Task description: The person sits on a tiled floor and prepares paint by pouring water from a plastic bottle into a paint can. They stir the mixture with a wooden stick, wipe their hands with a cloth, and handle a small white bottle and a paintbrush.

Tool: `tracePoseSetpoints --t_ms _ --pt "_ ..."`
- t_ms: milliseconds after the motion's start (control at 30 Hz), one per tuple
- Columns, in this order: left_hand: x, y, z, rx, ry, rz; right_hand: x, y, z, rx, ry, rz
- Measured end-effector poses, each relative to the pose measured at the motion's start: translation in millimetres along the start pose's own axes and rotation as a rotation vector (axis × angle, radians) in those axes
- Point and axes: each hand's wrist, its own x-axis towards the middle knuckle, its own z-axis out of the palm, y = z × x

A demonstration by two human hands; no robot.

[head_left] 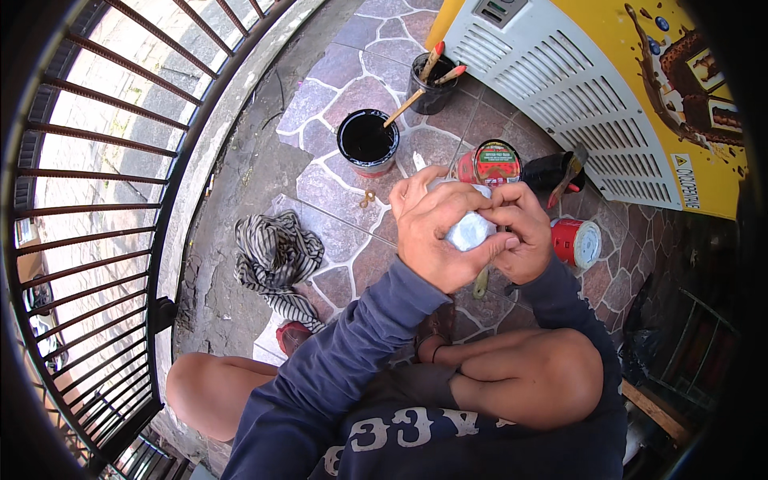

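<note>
In the middle of the view my left hand (432,232) and my right hand (524,232) are both closed on a small pale, whitish object (470,232), which I cannot make out clearly, as my fingers cover much of it. A red can with a green label (486,162) lies just behind my hands. To their right a red can with a pale end (572,242) rests on its side. Below my hands an olive-coloured handle (481,284) shows, partly hidden.
An open pot of black liquid (364,138) holds a stick, beside a cup of brushes (424,92). A striped cloth (276,252) lies on the left. A yellow-and-white cabinet (560,104) borders the back right, a barred metal gate (96,204) the left. Black-handled tools (560,172) sit near the cabinet.
</note>
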Motion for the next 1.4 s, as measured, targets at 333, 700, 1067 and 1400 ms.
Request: tracePoseSetpoints --t_ms 333,700,1067,1400 --pt "-8 0 14 -0.023 0.157 -0.045 -59 38 10 -0.179 -0.538 0.727" --pt "-9 -5 17 -0.039 0.202 -0.003 -3 87 175 -0.521 -0.314 0.73" --pt "-8 2 11 0.054 0.165 0.015 -7 92 183 -0.5 -0.284 0.75" --pt "-11 2 3 0.074 0.103 -0.034 -74 61 65 -0.163 -0.042 0.835"
